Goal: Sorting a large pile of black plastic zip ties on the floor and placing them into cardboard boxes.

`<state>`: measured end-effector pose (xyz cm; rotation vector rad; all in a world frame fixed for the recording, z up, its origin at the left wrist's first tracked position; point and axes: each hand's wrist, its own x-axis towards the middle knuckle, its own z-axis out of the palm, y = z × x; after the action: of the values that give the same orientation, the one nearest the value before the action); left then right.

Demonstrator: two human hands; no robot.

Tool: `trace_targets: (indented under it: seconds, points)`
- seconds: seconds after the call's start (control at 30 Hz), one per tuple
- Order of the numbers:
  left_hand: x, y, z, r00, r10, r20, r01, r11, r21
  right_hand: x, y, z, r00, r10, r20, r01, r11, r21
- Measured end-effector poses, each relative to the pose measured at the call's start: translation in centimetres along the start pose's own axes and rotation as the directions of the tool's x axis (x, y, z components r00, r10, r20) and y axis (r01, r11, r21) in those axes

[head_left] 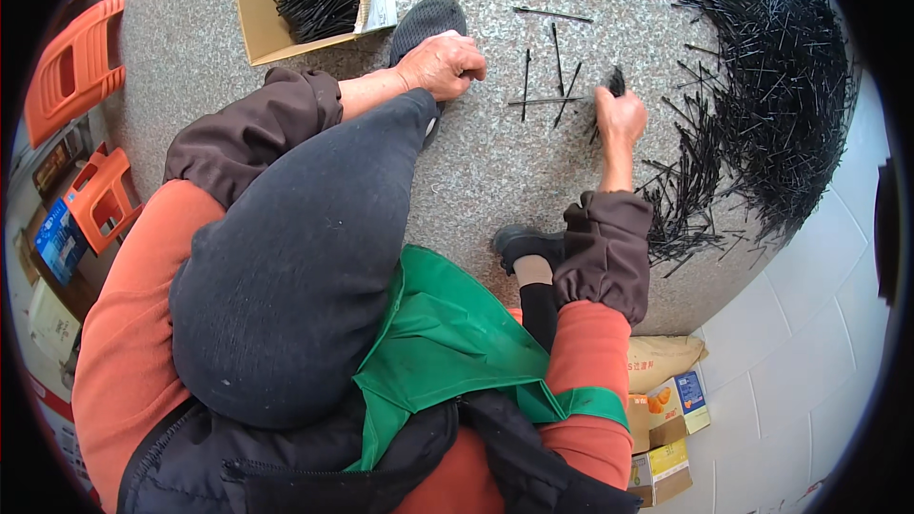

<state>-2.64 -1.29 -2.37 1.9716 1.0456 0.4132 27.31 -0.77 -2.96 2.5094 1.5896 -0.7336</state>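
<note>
My right hand [621, 116] is closed around a small bunch of thin black sticks [617, 83], whose ends show above the fist and below it. Just left of that hand, several loose black sticks [559, 57] lie crossed on the speckled floor. My left hand [441, 67] is above a dark shoe [427, 27], beyond my bent knee, with its fingers curled in. Whether anything is inside those fingers is hidden. To the right of my right hand spreads a large heap of the same black sticks [776, 86].
An open cardboard box [249, 14] with many black sticks inside stands at the far left of my hands. Orange plastic stools [76, 67] are at the left edge. Small cartons [671, 414] and a brown paper bag [664, 359] sit at the lower right, beside a pale tiled surface [762, 390].
</note>
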Motion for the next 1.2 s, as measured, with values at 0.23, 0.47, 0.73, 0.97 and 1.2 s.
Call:
trace_targets:
  seconds: [0.23,0.47,0.73,0.97,1.2]
  points:
    - [0.1,0.2,0.0,1.000,-0.010,-0.006,0.010,1.000,0.009,-4.3,2.1,2.0,0.997,0.019,-0.080,0.031,0.812,0.582]
    - [0.1,0.5,-0.2,1.000,-0.014,-0.001,0.014,1.000,0.018,-6.2,-1.7,5.4,0.979,0.168,-0.118,-0.114,0.923,0.367]
    - [0.0,0.5,0.0,1.000,-0.013,-0.008,0.013,1.000,-0.004,-5.5,-2.1,4.8,0.983,0.140,-0.120,-0.048,0.824,0.565]
    - [-0.1,0.3,-0.1,0.999,-0.027,0.023,0.027,1.000,0.008,-4.0,-5.3,3.0,0.989,-0.107,-0.106,0.115,0.991,0.073]
    - [-0.1,0.4,-0.2,1.000,0.000,-0.027,0.000,1.000,-0.006,-6.0,-2.4,4.0,0.984,-0.167,0.056,0.138,0.928,0.345]
